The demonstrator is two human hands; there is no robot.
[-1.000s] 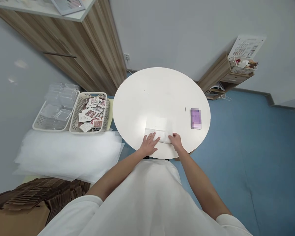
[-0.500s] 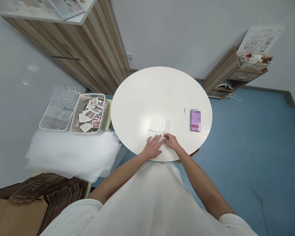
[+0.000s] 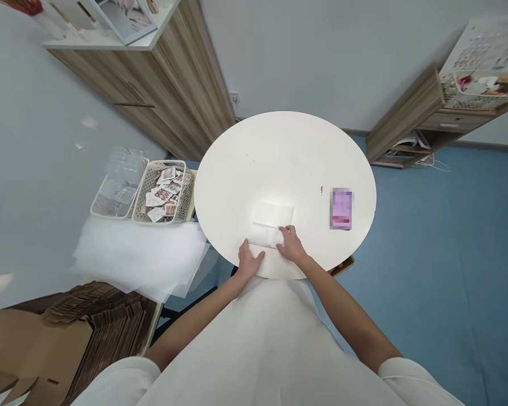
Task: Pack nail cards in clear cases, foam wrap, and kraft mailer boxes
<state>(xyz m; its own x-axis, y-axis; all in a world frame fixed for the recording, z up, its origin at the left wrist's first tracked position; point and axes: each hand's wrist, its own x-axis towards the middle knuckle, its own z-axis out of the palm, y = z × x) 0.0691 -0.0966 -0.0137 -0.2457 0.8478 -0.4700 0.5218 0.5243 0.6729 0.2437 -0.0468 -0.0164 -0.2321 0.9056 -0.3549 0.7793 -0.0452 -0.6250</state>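
Note:
In front of me on the white table lies a thin white sheet [image 3: 275, 213], with its near part folded into a flat wrapped strip. What is inside the fold, if anything, is hidden. My right hand [image 3: 291, 243] grips the right end of that folded strip, thumb below and fingers above. At the strip's left end, my left hand [image 3: 249, 260] rests with thumb and fingers apart, its fingertips at the near left corner. To the right lies a purple packet [image 3: 342, 208], blurred out by pixelation.
The round white table [image 3: 288, 146] fills the middle. Left of it stand a basket of printed cards [image 3: 184, 197], a basket with clear plastic trays [image 3: 116, 197], a stack of white sheets [image 3: 131, 254] and folded brown cardboard boxes [image 3: 51, 344]. Wooden cabinets [image 3: 186, 73] line the wall.
My left hand has slid left and down, off the middle of the folded strip to its left end. My right hand now grips the right end. The view has shifted slightly.

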